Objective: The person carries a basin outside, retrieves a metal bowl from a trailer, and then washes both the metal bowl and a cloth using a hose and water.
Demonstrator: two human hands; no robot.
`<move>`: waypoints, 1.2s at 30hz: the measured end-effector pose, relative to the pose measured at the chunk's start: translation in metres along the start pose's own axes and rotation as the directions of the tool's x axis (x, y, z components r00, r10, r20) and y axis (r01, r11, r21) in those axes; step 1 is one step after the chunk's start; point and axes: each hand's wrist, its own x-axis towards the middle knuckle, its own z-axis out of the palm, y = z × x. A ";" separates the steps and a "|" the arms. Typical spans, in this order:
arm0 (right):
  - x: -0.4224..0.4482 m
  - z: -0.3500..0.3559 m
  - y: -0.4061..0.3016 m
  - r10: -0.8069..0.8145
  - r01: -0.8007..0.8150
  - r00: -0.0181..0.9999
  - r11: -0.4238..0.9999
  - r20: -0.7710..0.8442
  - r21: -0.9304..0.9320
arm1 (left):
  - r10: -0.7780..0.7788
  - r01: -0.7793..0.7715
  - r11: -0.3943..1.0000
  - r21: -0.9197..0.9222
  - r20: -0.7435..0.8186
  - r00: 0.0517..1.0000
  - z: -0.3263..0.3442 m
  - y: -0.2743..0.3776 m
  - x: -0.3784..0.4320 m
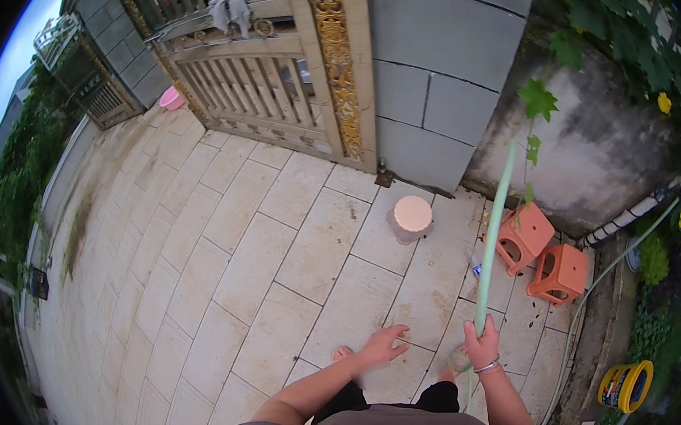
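Observation:
My right hand (pixel 483 342), with a metal bangle at the wrist, is closed around the lower end of a long pale green pole (pixel 493 228), which slants up and away towards the stained wall. The pole's far end is near hanging vine leaves. My left hand (pixel 384 345) is over the paving in front of me, its fingers apart and nothing in it. Below my right hand, near my foot, is a round greenish object (pixel 460 359); what it is I cannot tell.
Two orange plastic stools (pixel 561 274) stand right of the pole, and a round pink-topped stool (pixel 412 215) ahead. A green hose (pixel 577 312) runs along the planting bed's edge by a yellow bucket (pixel 625 387). A metal gate (pixel 255 88) and grey wall (pixel 425 69) bound the tiled ground.

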 end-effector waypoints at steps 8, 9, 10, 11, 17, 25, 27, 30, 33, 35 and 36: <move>0.033 0.193 -0.122 -0.240 0.298 0.905 0.947 0.351 -0.120 | -0.581 0.495 0.811 -0.310 -0.343 0.738 -0.216 -0.122 -0.165; 0.040 0.214 -0.129 -0.227 0.296 0.899 0.945 0.374 -0.139 | -0.605 0.499 0.794 -0.347 -0.379 0.700 -0.229 -0.133 -0.174; 0.048 0.234 -0.136 -0.212 0.293 0.894 0.943 0.394 -0.159 | -0.617 0.493 0.783 -0.379 -0.373 0.693 -0.241 -0.143 -0.177; 0.057 0.253 -0.142 -0.195 0.289 0.890 0.940 0.412 -0.180 | -0.627 0.486 0.772 -0.410 -0.366 0.688 -0.253 -0.153 -0.178; 0.136 0.373 -0.195 -0.257 0.340 0.879 0.928 0.401 -0.152 | -0.622 0.453 0.753 -0.478 -0.290 0.727 -0.346 -0.232 -0.163; 0.262 0.529 -0.274 -0.262 0.373 0.883 0.896 0.390 -0.243 | -0.891 0.610 0.414 -0.676 -0.162 0.425 -0.511 -0.370 -0.176; 0.293 0.561 -0.298 -0.269 0.368 0.891 0.899 0.366 -0.236 | -0.927 0.585 0.318 -0.746 -0.115 0.358 -0.540 -0.401 -0.189; 0.345 0.605 -0.311 -0.257 0.341 0.922 0.893 0.289 -0.293 | -0.942 0.609 0.155 -0.778 0.068 0.327 -0.579 -0.429 -0.190; 0.384 0.661 -0.335 -0.213 0.284 0.943 0.916 0.257 -0.283 | -0.946 0.677 0.017 -0.735 0.208 0.250 -0.622 -0.468 -0.198; 0.404 0.697 -0.343 -0.173 0.256 0.944 0.920 0.281 -0.295 | -0.952 0.709 -0.019 -0.705 0.230 0.203 -0.652 -0.501 -0.194; 0.415 0.714 -0.351 -0.154 0.244 0.944 0.922 0.293 -0.302 | -0.954 0.732 -0.023 -0.681 0.233 0.188 -0.674 -0.516 -0.187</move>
